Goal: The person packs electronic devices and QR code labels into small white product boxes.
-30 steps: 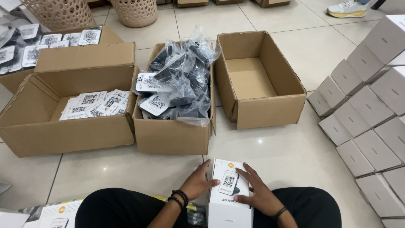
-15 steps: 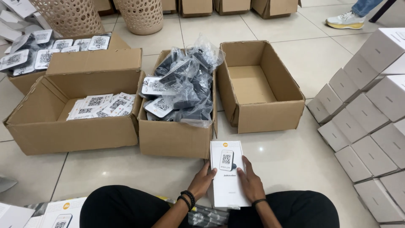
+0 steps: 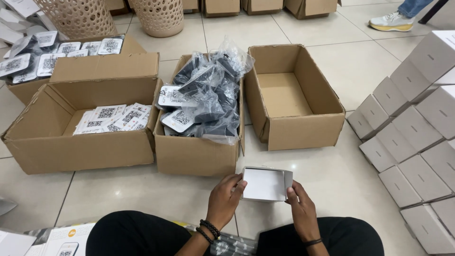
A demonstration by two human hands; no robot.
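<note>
sitting low at six o'clock, the person has the left hand (image 3: 223, 201) and right hand (image 3: 301, 211) closed on the side edges of a small white box (image 3: 265, 184), its open end facing them, and whatever lies deep inside is hard to make out. bare tile floor (image 3: 142, 189) leaves room around it, with three cardboard boxes at twelve: an empty one (image 3: 294, 99), one stuffed with crinkly plastic bags (image 3: 208, 95), one with flat printed cards (image 3: 113, 118). stacked white cartons (image 3: 412, 137) at three o'clock run off the edge.
</note>
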